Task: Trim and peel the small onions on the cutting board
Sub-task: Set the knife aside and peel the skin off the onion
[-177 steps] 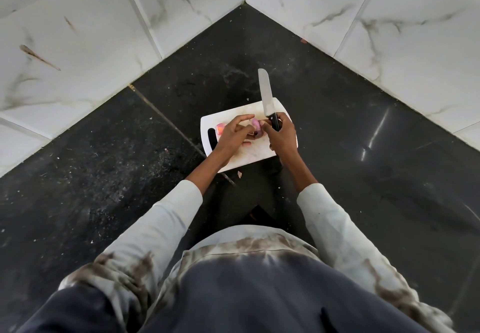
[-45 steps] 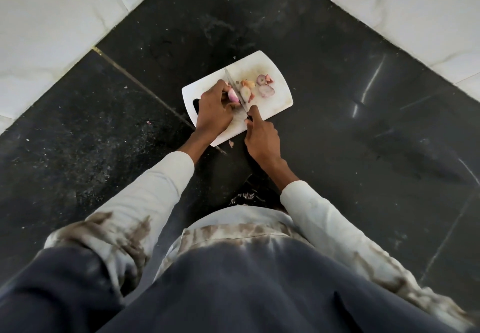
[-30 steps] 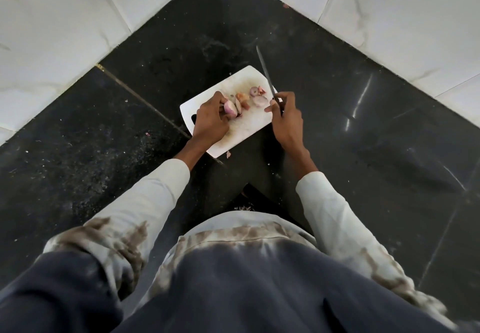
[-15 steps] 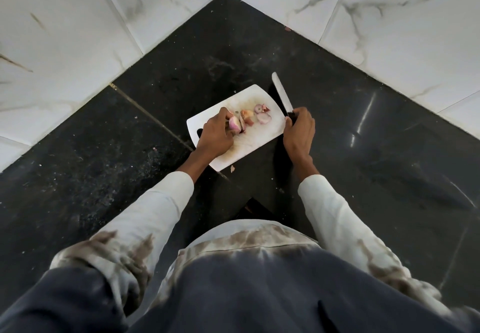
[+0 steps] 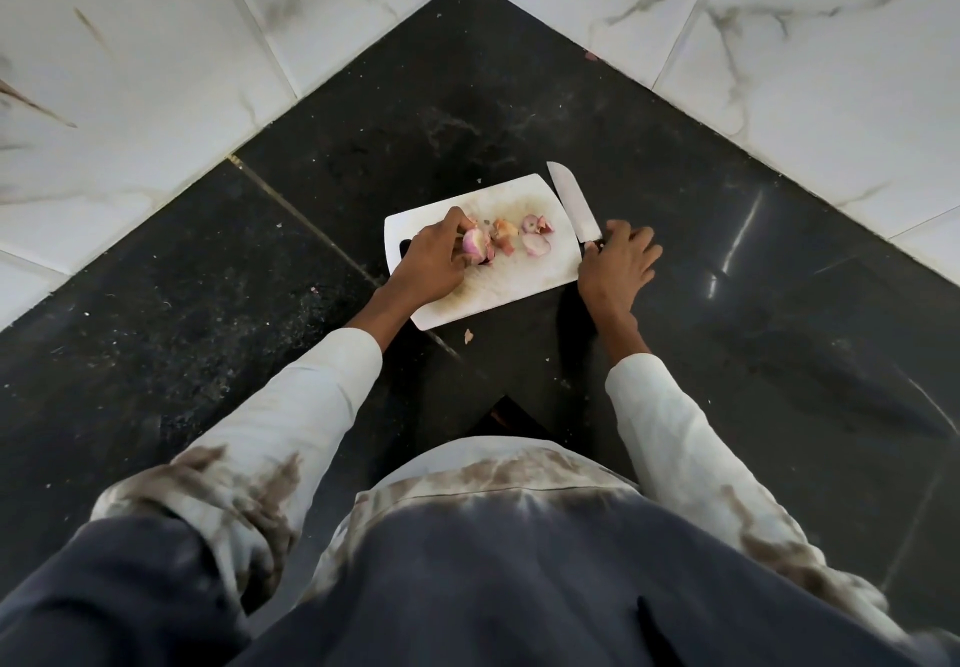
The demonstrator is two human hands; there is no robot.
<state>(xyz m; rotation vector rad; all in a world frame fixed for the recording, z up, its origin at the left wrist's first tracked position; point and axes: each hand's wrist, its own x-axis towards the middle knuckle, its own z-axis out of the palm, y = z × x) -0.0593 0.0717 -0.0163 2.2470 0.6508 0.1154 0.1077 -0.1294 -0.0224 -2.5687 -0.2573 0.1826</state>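
Head view showed the scene from above, with a dark stone counter (image 5: 156,333) running into a corner of white marbled tiles (image 5: 130,68). Furthest left of the working things, the left hand (image 5: 434,263) lay over the left part of the white cutting board (image 5: 498,297), its fingers curled round a small pinkish onion (image 5: 475,245) that sat on the board; the grip was closed on it, though how tightly could not be told. That onion looked pale and fairly smooth on top, so it seemed at least partly peeled, but its underside and ends were hidden by the fingers. Just to its right lay a small tan scrap of skin (image 5: 503,232), and further right two more pink pieces (image 5: 536,235), one cut face up; whether these were trimmed ends, halves or whole peeled onions was too small to tell. At the board's right edge the knife (image 5: 574,201) lay flat with its blade pointing away from the person. The right hand (image 5: 618,263) rested over the knife's handle with fingers spread and loose, not clenched, so it looked to be either setting the knife down or taking it up. By this showing the task was under way but unfinished: some cutting was done, loose skin was on the board, and the held onion probably needed more peeling by hand.
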